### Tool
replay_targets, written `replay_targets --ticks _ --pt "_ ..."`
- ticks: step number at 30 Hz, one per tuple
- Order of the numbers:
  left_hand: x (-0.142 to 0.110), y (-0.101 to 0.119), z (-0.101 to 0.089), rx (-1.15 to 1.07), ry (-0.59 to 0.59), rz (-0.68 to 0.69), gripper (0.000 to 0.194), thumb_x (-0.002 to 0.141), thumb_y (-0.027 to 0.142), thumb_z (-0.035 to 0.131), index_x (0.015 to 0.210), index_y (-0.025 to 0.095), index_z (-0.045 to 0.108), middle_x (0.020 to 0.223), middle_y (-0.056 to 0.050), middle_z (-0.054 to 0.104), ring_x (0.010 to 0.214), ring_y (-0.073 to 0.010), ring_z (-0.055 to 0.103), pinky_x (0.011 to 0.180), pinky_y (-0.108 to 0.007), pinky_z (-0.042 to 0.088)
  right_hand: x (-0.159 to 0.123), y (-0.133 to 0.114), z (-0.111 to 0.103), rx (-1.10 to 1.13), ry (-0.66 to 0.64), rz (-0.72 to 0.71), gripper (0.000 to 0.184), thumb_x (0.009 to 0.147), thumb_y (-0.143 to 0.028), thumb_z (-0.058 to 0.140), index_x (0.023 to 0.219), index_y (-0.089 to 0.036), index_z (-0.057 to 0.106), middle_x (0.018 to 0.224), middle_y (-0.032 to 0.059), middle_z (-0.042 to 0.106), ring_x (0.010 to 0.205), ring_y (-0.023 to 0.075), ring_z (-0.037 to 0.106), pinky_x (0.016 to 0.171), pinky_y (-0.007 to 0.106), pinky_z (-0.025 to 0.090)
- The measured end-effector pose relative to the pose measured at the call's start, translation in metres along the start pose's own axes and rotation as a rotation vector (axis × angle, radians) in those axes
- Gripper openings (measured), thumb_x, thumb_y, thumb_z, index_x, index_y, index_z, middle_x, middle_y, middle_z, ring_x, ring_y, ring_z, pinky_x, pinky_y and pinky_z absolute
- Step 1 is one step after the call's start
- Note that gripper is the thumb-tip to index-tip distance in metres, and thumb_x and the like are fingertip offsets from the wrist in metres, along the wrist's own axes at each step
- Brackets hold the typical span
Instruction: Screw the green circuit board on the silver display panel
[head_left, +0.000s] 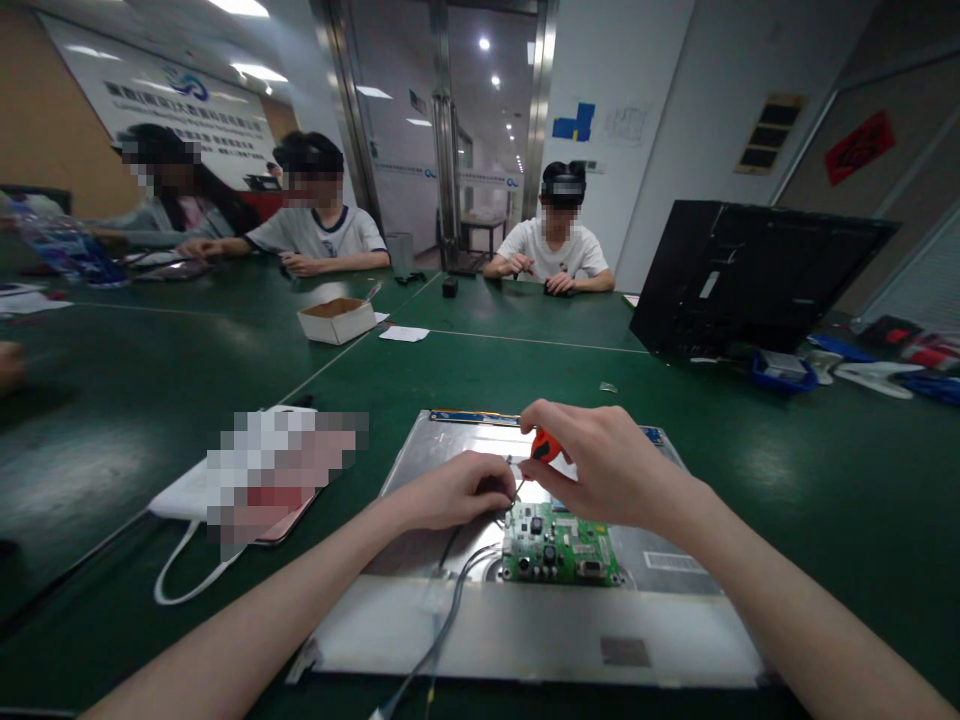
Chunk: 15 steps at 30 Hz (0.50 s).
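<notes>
In the middle of the frame, the right hand (600,460) grips a red and black screwdriver (545,447), its tip pointing down by the green board (561,548). The left hand (457,490) is curled, fingers pinched near that tip, but I cannot tell what it holds. The board sits on a flat silver panel (540,635), low in the frame.
</notes>
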<state>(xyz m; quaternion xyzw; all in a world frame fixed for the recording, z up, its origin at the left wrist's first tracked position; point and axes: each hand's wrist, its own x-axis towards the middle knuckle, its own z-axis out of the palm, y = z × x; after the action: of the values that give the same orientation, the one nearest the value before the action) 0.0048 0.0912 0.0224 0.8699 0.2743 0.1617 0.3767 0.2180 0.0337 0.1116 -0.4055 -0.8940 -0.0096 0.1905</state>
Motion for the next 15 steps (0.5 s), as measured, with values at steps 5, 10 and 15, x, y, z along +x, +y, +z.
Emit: replay_targets --ticks 5,10,15 --pt "0.0006 0.0002 -0.0013 -0.028 -0.014 -0.022 0.005 0.086 0.017 0.061 0.088 0.017 0.064 0.084 -0.002 0.068 0.076 -0.0168 0.062 0.072 -0.028 0.047 0.0016 0.0034 0.0021 -0.011 0.005 0.024 0.024 0.092 -0.029 0.062 0.113 -0.019 0.057 0.088 0.0037 0.076 0.074 0.021 0.071 0.057 0.028 0.032" --pt "0.0007 0.0041 -0.0036 -0.024 -0.021 -0.04 0.004 0.086 0.018 0.061 0.086 0.018 0.064 0.081 0.0 0.068 0.076 -0.0158 0.061 0.073 -0.027 0.047 0.0036 0.0074 0.0038 -0.029 0.014 0.053 0.024 0.092 -0.033 0.065 0.11 -0.019 0.058 0.085 0.003 0.077 0.072 0.0204 0.071 0.056 0.027 0.033" --pt "0.0004 0.0051 -0.0044 -0.025 -0.024 -0.042 0.004 0.085 0.019 0.061 0.086 0.018 0.064 0.082 0.0 0.068 0.076 -0.016 0.06 0.071 -0.027 0.047 0.0025 0.0094 0.001 -0.035 0.057 0.029 0.02 0.092 -0.033 0.064 0.106 -0.019 0.059 0.082 0.0033 0.075 0.068 0.0183 0.068 0.056 0.026 0.033"
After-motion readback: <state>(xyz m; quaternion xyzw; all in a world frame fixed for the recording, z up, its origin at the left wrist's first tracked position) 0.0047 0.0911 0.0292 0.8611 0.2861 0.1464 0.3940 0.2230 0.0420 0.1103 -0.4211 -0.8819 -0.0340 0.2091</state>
